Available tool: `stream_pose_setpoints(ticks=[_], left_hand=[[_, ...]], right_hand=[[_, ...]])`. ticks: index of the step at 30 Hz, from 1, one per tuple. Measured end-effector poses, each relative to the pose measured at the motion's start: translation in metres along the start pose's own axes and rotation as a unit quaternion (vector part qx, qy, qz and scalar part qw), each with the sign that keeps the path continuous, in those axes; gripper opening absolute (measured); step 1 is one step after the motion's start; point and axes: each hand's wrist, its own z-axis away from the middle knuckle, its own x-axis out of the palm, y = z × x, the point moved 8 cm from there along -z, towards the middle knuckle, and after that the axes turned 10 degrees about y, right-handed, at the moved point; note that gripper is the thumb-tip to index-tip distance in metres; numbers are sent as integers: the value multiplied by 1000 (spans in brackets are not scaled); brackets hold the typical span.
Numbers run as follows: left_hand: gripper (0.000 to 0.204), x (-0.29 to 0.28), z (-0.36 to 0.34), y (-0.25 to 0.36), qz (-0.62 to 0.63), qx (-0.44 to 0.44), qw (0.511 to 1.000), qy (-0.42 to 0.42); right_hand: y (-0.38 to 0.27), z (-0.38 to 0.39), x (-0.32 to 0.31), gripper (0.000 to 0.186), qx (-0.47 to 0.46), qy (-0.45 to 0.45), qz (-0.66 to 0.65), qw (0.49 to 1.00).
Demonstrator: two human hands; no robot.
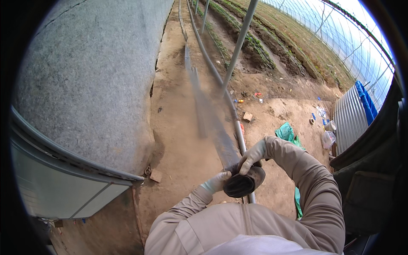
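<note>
Both gloved hands grip a dark roll of flat tape held just above the metal pipe on the dirt floor. The left hand cups the roll's end with fingers curled, and the right hand presses on top. A blurred strip runs from the roll alongside the pipe.

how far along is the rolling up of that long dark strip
Done so far: a thick dark roll is wound at the near end, so a fair part is taken up. In hand: the left hand steadies the roll's end while the right hand presses on top. Left: a long run of strip lies unrolled on the dirt path; its far end is blurred.
</note>
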Motion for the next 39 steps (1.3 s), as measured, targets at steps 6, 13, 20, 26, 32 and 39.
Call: stream_pose_setpoints(ticks=[6,13,20,26,32,39], left_hand=[[76,-11,-1,3,-52,-36,997,51],[65,-7,12,-11,-39,-119,992,-14],[66,-2,28,-29,-193,-211,958,-12],[61,-31,50,-35,-139,-254,949,128],[51,-25,31,-27,-16,-126,988,93],[74,10,-19,24,1,-16,998,68]], right_hand=[[-4,17,26,96,-30,21,45,998],[23,29,63,103,-39,50,-58,996],[33,29,82,100,-102,26,-101,989],[87,44,92,98,-181,148,-441,866],[73,43,145,89,-367,300,-472,744],[51,66,59,87,-285,435,-543,659]])
